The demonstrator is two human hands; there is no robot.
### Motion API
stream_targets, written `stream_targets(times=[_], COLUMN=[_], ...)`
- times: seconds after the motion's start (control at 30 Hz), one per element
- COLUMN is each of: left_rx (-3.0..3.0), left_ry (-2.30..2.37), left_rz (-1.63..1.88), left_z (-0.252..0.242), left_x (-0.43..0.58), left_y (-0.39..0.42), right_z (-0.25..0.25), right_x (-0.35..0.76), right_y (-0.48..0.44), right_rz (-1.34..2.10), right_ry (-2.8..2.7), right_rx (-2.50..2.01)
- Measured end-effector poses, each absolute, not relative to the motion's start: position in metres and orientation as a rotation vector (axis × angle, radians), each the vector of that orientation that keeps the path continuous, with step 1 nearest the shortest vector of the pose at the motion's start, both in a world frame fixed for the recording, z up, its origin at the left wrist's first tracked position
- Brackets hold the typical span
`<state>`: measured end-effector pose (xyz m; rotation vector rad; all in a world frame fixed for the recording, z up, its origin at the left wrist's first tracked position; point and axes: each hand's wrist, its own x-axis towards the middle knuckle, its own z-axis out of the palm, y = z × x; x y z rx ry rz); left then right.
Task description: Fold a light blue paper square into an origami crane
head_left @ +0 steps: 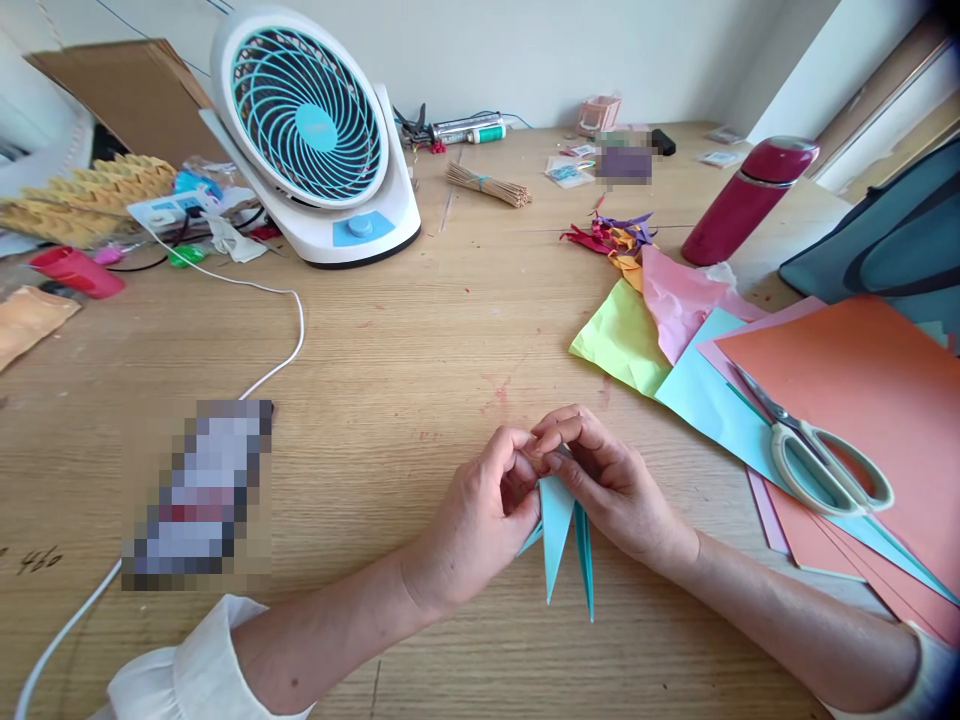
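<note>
Between my two hands is a piece of folded light-blue paper (556, 530), with narrow pointed flaps hanging down toward me. My left hand (487, 510) grips its left side, thumb against the paper and fingers curled behind. On the upper right, my right hand (611, 485) pinches the top of the fold with thumb and fingers. The fingertips of both hands meet at the top edge, which they partly hide. The hands are just above the wooden table (375, 370).
Scissors (821, 450) lie on coloured paper sheets (862, 370) to the right, near crumpled yellow-green paper (626, 340). A red flask (750, 200) stands behind. At the left are a blurred phone-like device (199, 490) with a white cable (296, 320) and a fan (315, 130).
</note>
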<state>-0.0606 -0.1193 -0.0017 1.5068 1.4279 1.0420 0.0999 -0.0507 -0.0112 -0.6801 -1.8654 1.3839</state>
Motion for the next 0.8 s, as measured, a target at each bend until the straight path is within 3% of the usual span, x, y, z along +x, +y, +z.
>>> stream_targets(times=[0.3,0.8], left_rx=[1.690,1.840], left_ry=[1.510,1.411], left_rz=[1.112,1.106], left_z=[0.004,0.007], left_x=[-0.080,-0.082], left_y=[-0.110,-0.109], right_z=[0.000,-0.009], right_x=[0.108,0.110], right_y=[-0.042,-0.041], right_rz=[1.017,1.034], right_ry=[-2.210,-2.204], right_rx=[-0.708,-0.660])
